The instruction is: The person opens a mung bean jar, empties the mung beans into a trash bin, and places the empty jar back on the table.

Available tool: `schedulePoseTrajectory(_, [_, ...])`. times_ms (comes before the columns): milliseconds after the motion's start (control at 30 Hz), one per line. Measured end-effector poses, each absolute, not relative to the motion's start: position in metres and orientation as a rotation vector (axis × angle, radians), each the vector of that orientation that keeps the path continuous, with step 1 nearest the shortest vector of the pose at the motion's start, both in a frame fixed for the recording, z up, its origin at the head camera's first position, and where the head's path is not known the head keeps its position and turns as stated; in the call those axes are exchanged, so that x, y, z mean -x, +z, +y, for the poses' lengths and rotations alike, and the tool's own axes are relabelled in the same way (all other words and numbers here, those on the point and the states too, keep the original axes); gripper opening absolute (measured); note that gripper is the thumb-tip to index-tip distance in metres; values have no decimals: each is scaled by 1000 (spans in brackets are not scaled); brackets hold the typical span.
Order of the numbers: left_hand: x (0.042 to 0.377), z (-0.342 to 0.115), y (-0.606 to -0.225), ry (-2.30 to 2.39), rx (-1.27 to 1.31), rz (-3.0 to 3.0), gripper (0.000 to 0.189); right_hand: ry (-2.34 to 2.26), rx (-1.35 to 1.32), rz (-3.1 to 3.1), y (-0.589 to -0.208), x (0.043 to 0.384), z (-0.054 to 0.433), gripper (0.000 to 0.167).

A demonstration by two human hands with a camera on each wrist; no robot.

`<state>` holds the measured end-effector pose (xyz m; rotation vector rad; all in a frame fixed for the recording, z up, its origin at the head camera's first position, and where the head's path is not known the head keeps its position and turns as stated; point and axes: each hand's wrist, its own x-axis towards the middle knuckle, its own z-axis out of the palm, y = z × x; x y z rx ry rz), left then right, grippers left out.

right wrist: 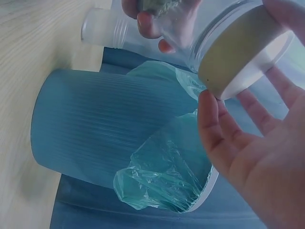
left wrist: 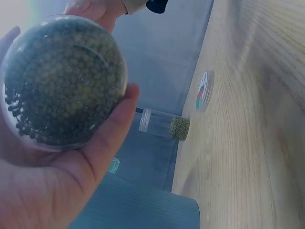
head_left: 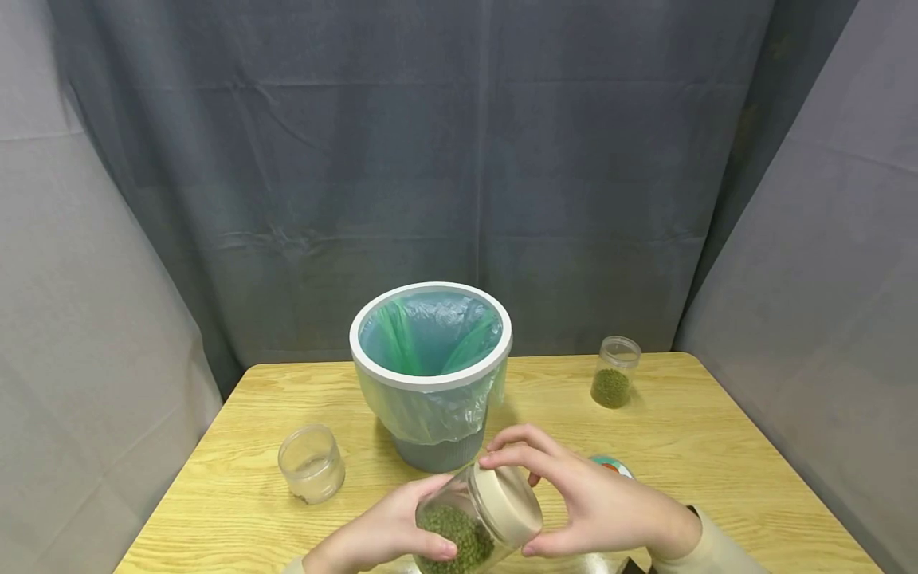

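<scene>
A clear jar of green beans (head_left: 459, 532) is tilted in front of me at the near side of the table, its cream lid (head_left: 508, 504) pointing up and to the right. My left hand (head_left: 383, 528) grips the jar's body, thumb across the front. The right hand (head_left: 584, 494) holds the lid, with fingers and thumb spread around its rim. Seen from the left wrist, the beans (left wrist: 66, 86) fill the view of the jar's round base. In the right wrist view the lid (right wrist: 243, 50) sits at the jar's mouth, fingertips at its edge.
A trash bin (head_left: 437, 454) lined with a green bag stands just beyond my hands. To its left is an open clear jar (head_left: 311, 470). A second jar with green beans (head_left: 615, 375) stands at the back right. A round colourful lid (left wrist: 205, 90) lies behind my right hand.
</scene>
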<state>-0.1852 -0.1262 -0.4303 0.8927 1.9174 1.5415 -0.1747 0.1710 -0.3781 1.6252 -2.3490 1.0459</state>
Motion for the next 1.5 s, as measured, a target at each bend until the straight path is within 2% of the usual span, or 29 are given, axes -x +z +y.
schedulePoseTrajectory(200, [187,-126,-431,1541,-917,1896,77,1029,-1649,-2322,-375,175,172,84])
schedulePoseTrajectory(400, [182,-125,-429,1554,-894,2014,79,1006,-1478,-2434,-374,175,178,92])
schedulePoseTrajectory(533, [176,-122,-427,1536,-833,2206,79,1034,-1401,-2465,-376,175,180,86])
schedulePoseTrajectory(800, [170,-115,-432,1493,-935,2439,74,1000,-1332,-2502,-383,169,174,88])
schedulePoseTrajectory(967, [170,-115,-432,1461,-933,2482,76,985,-1292,-2491,-384,166,169,84])
schedulePoseTrajectory(1500, [173,-123,-434,1653,-953,1988,79,965,-1470,-2375,-379,167,171,82])
